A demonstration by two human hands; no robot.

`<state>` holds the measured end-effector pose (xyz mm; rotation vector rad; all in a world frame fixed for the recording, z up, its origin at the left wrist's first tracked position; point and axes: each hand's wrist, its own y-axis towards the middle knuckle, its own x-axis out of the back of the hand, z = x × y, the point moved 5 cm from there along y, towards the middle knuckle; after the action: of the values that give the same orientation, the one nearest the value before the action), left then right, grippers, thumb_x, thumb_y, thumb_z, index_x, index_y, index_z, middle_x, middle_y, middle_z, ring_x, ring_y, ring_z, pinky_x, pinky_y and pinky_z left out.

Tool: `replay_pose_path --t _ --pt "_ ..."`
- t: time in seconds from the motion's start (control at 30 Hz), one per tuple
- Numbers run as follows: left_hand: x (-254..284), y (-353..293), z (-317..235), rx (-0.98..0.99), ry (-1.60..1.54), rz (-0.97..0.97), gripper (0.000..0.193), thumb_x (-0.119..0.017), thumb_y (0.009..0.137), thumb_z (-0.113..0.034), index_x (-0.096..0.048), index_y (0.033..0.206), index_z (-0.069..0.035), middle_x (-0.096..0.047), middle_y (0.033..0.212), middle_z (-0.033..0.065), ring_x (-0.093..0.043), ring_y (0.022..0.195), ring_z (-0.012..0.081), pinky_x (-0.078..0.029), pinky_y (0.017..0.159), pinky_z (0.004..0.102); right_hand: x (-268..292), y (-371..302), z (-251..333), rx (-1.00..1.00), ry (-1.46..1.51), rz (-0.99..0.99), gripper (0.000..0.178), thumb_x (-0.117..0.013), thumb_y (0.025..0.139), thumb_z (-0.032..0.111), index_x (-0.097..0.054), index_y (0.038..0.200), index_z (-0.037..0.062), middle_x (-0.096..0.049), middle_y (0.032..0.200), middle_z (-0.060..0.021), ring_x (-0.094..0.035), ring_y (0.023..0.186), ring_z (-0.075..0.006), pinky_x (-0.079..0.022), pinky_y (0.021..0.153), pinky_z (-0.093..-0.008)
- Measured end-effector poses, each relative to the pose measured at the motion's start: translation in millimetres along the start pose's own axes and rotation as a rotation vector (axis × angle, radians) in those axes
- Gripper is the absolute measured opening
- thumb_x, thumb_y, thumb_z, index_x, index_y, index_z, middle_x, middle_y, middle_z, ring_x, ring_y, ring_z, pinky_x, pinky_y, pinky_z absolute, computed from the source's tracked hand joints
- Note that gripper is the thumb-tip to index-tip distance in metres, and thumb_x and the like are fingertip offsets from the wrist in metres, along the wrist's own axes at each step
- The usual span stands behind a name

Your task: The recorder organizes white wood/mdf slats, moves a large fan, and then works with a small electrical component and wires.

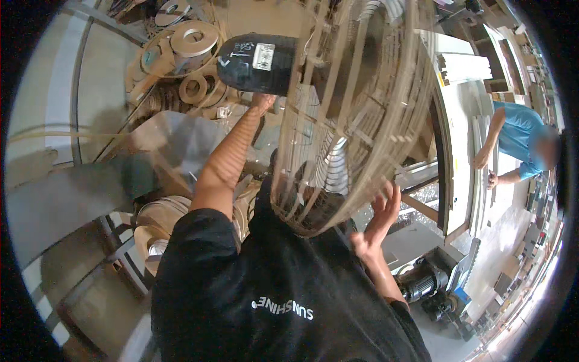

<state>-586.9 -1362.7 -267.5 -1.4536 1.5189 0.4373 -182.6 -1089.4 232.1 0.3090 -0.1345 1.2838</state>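
A big loose roll of thin brown strips point(350, 120) is up in front of the person's chest, between the two arms, all blurry. The left hand point(263, 104) is up by the bottom edge of a black round-ended thing point(256, 63); its fingers are hidden, so I can't tell if it grips anything. The right hand point(380, 217) is open, fingers spread, right by the roll's low edge; I can't tell if they touch. Flat brown rolls point(194, 38) sit behind. I think the step now is handling the big roll. The next move seems to need a gentle, steady hold so the loops don't tangle.
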Motion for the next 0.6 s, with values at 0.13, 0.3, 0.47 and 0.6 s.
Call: replay_pose_path --t 0.13,0.3,0.47,0.6 --pt "31 -64 -24 -0.012 0.008 -0.044 0.064 -0.070 0.097 -0.041 -0.052 0.151 -0.011 -0.056 0.150 0.0097 -0.051 0.140 0.0275 -0.040 0.120 0.0458 58 11 -53 -0.029 -0.149 -0.068 0.091 -0.072 0.096 0.049 -0.028 0.161 0.0022 -0.043 0.153 -0.0220 -0.053 0.136 -0.0355 -0.046 0.110 -0.0487" --pt "101 -245 13 0.085 0.017 -0.068 0.064 -0.071 0.097 -0.041 -0.052 0.151 -0.011 -0.056 0.150 0.0096 -0.050 0.141 0.0276 -0.040 0.120 0.0462 123 9 -114 -0.160 -0.289 -0.199 0.063 -0.070 0.101 0.030 -0.043 0.152 0.0020 -0.051 0.148 -0.0183 -0.059 0.128 -0.0283 -0.048 0.108 -0.0425" --pt "92 -273 29 0.097 0.043 -0.096 0.065 -0.071 0.096 -0.041 -0.052 0.151 -0.011 -0.056 0.151 0.0094 -0.050 0.141 0.0276 -0.040 0.120 0.0465 141 32 -140 -0.158 -0.209 -0.228 0.055 -0.072 0.099 0.018 -0.049 0.146 0.0013 -0.055 0.139 -0.0159 -0.060 0.124 -0.0268 -0.050 0.106 -0.0427" --pt "104 -316 79 0.113 0.012 -0.138 0.066 -0.072 0.096 -0.041 -0.052 0.151 -0.011 -0.055 0.151 0.0093 -0.050 0.141 0.0277 -0.040 0.120 0.0469 135 54 -160 -0.088 -0.336 -0.122 0.054 -0.074 0.098 0.021 -0.051 0.143 0.0015 -0.057 0.131 -0.0150 -0.062 0.118 -0.0263 -0.053 0.100 -0.0410"
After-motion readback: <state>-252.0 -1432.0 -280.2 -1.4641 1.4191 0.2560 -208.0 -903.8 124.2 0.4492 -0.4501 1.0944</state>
